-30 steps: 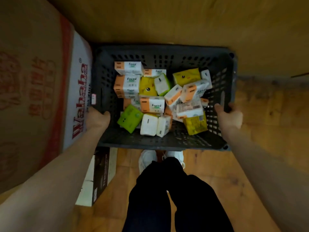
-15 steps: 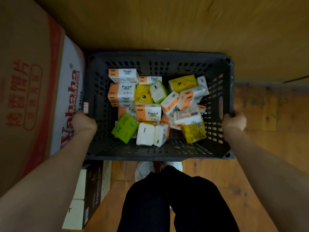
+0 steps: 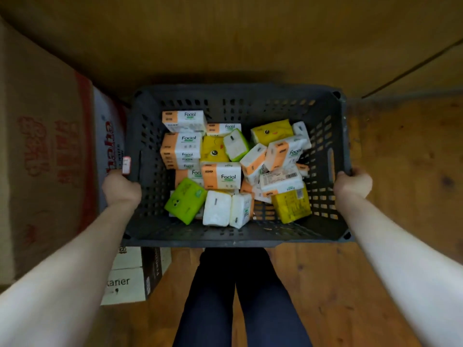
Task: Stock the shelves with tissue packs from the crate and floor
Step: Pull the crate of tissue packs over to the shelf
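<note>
At black crate (image 3: 238, 237) sides, left hand (image 3: 121, 187) and right hand (image 3: 353, 184) gripped the rims; loose tissue packs (image 3: 221, 175) could shift, tilt load, spill.

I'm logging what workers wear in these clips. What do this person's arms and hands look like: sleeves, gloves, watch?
The left forearm and right forearm are bare to the frame edge; no sleeve shows. The left hand and right hand wear no gloves, and neither wrist has a watch or band. The fingers are mostly hidden, so rings cannot be judged.
</note>
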`<move>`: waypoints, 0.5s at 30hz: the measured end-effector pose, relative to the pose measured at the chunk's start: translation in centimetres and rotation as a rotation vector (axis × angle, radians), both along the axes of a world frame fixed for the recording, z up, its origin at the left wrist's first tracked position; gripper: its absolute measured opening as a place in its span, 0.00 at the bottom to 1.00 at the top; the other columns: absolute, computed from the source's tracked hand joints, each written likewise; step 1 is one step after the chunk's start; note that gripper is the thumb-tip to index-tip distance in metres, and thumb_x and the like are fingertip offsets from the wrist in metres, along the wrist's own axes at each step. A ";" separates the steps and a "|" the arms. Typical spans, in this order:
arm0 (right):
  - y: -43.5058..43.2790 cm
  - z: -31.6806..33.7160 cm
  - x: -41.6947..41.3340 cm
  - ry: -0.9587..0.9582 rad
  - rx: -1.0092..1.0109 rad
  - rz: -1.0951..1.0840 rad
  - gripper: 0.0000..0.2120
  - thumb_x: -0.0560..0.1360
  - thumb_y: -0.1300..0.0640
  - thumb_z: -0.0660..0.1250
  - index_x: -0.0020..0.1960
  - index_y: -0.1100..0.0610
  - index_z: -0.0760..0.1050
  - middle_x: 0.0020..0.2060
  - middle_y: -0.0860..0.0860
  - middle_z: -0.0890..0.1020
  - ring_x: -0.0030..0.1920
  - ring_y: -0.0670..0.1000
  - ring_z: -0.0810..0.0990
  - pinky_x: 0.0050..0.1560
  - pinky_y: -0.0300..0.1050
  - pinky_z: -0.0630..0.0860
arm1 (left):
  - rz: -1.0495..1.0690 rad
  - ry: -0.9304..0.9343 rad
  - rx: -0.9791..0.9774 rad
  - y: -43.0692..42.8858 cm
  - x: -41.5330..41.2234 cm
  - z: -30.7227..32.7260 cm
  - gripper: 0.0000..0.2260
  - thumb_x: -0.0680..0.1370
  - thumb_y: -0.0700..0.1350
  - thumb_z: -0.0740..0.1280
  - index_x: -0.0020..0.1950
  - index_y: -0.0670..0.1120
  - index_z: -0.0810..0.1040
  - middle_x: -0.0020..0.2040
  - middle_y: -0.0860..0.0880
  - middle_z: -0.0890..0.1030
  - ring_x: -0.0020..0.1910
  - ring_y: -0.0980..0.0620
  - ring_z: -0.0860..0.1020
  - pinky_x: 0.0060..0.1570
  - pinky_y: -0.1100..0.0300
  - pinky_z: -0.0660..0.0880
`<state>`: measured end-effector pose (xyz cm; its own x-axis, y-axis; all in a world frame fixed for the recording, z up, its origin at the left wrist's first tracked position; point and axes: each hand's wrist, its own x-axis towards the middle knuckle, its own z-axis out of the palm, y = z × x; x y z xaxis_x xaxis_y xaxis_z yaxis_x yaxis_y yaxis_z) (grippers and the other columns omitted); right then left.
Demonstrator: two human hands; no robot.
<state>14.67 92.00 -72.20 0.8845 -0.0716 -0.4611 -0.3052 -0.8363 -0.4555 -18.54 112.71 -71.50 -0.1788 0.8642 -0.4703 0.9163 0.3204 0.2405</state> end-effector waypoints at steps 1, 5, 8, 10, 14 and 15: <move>-1.0 1.3 0.0 -0.005 0.013 -0.017 0.15 0.77 0.65 0.59 0.63 0.65 0.72 0.60 0.61 0.77 0.61 0.60 0.75 0.62 0.48 0.70 | -0.004 -0.012 0.008 -0.4 0.3 1.3 0.15 0.76 0.30 0.58 0.62 0.31 0.72 0.60 0.32 0.75 0.60 0.35 0.73 0.60 0.50 0.70; -5.4 6.5 -0.4 -0.026 0.073 -0.090 0.15 0.77 0.65 0.59 0.63 0.65 0.72 0.59 0.61 0.77 0.60 0.61 0.75 0.58 0.46 0.70 | -0.058 -0.071 0.039 -2.4 1.5 6.9 0.15 0.76 0.31 0.59 0.62 0.31 0.72 0.61 0.32 0.74 0.61 0.34 0.72 0.61 0.49 0.69; -9.0 10.7 -1.4 -0.055 0.084 -0.148 0.15 0.77 0.66 0.59 0.63 0.66 0.72 0.58 0.61 0.77 0.59 0.61 0.75 0.60 0.49 0.70 | -0.158 -0.081 0.061 -4.1 2.0 11.1 0.15 0.75 0.30 0.59 0.61 0.31 0.73 0.60 0.30 0.74 0.60 0.32 0.72 0.60 0.47 0.69; -11.4 13.6 -2.3 -0.080 0.097 -0.177 0.13 0.77 0.66 0.59 0.61 0.65 0.74 0.53 0.60 0.78 0.54 0.60 0.76 0.56 0.50 0.72 | -0.229 -0.081 0.084 -5.4 2.2 13.9 0.15 0.74 0.30 0.60 0.60 0.30 0.73 0.58 0.29 0.75 0.59 0.31 0.72 0.59 0.46 0.69; -16.7 19.0 -4.0 -0.101 0.136 -0.297 0.07 0.75 0.68 0.57 0.45 0.61 0.73 0.35 0.54 0.71 0.36 0.53 0.70 0.41 0.45 0.66 | -0.311 -0.114 0.120 -8.1 3.1 19.2 0.15 0.73 0.32 0.62 0.59 0.31 0.74 0.57 0.29 0.75 0.58 0.31 0.72 0.59 0.47 0.68; -18.0 20.3 -4.3 -0.102 0.144 -0.327 0.08 0.75 0.68 0.57 0.45 0.64 0.74 0.35 0.55 0.71 0.36 0.54 0.70 0.40 0.46 0.66 | -0.335 -0.121 0.130 -8.7 3.3 20.4 0.15 0.73 0.32 0.63 0.59 0.30 0.74 0.57 0.29 0.76 0.58 0.31 0.73 0.59 0.47 0.68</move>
<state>10.39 73.95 -51.94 0.8678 -0.2984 -0.3973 -0.4921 -0.6273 -0.6037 -15.21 103.96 -51.13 0.1741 0.9194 -0.3528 0.9276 -0.0328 0.3721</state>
